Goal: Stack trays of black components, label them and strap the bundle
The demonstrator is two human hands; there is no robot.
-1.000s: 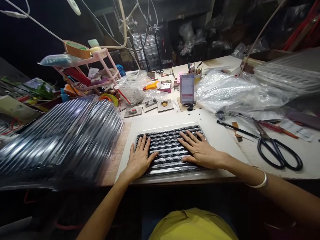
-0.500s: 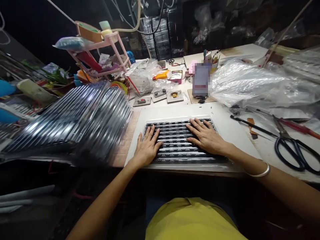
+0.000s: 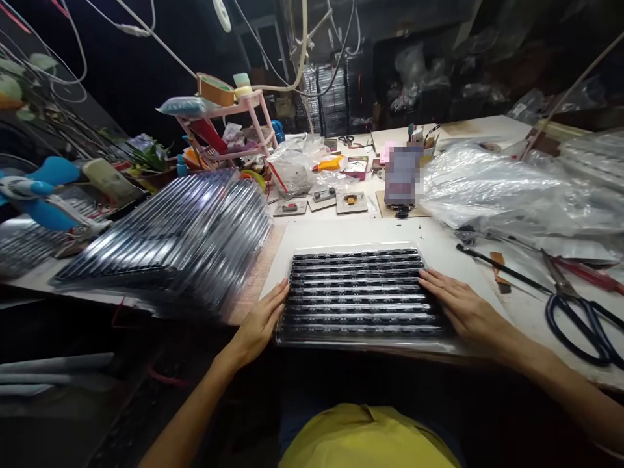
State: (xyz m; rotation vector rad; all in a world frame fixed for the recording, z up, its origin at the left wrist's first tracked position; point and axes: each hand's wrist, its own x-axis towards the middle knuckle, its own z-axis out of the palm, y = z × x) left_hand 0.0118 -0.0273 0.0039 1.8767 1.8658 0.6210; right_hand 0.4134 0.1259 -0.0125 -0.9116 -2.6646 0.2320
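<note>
A clear plastic tray (image 3: 358, 296) with rows of dark strips lies on a white board (image 3: 312, 231) at the table's front edge. My left hand (image 3: 258, 325) rests along the tray's left edge, fingers stretched and close together, their tips touching the side. Along the right edge lies my right hand (image 3: 461, 302), its fingers extended and the fingertips just over the rim. Both thumbs are mostly hidden, and neither hand is visibly wrapped round the tray.
A leaning stack of similar trays (image 3: 170, 234) stands at left, beside a blue fan (image 3: 39, 188). To the right lie black-handled scissors (image 3: 578, 318) and clear plastic sheeting (image 3: 502, 182). Behind are a pink rack (image 3: 258, 120) and several small square plates (image 3: 351, 203).
Both hands have slid outward off the tray's top, the left to its left edge and the right to its right edge. The camera view has shifted slightly.
</note>
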